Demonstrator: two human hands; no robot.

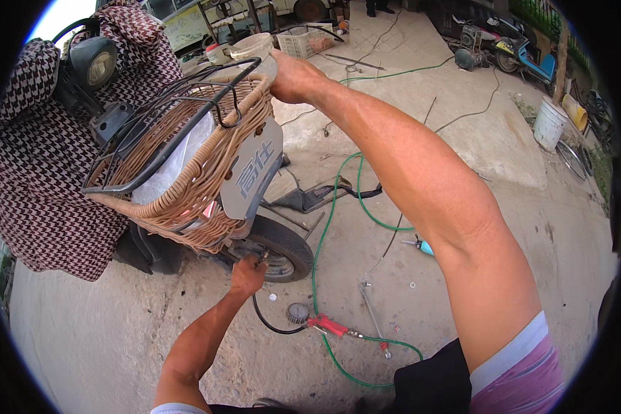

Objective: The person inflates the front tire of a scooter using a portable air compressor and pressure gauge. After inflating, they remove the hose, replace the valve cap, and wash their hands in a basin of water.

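Observation:
A wicker basket (pixel 186 186) with a black metal frame is mounted on the front of a scooter, a grey plate (pixel 252 176) on its face. My right hand (pixel 295 77) grips the far right corner of the basket; its fingers are partly hidden. Low at the front wheel (pixel 291 250), my left hand (pixel 248 276) is closed around the end of a black air hose (pixel 265 321) beside the rim. That hose runs to a red tyre inflator (pixel 330 325) with a round gauge (pixel 298 313), lying on the ground. A green hose (pixel 400 343) leads from the inflator.
A houndstooth cover (pixel 45 186) drapes the scooter. On the concrete lie a long-handled tool (pixel 372 314), a blue bottle (pixel 426 246) and a black rubber piece (pixel 303 199). A crate (pixel 305 43) stands beyond; a white bucket (pixel 550 124) and parked scooter (pixel 531 58) are at right.

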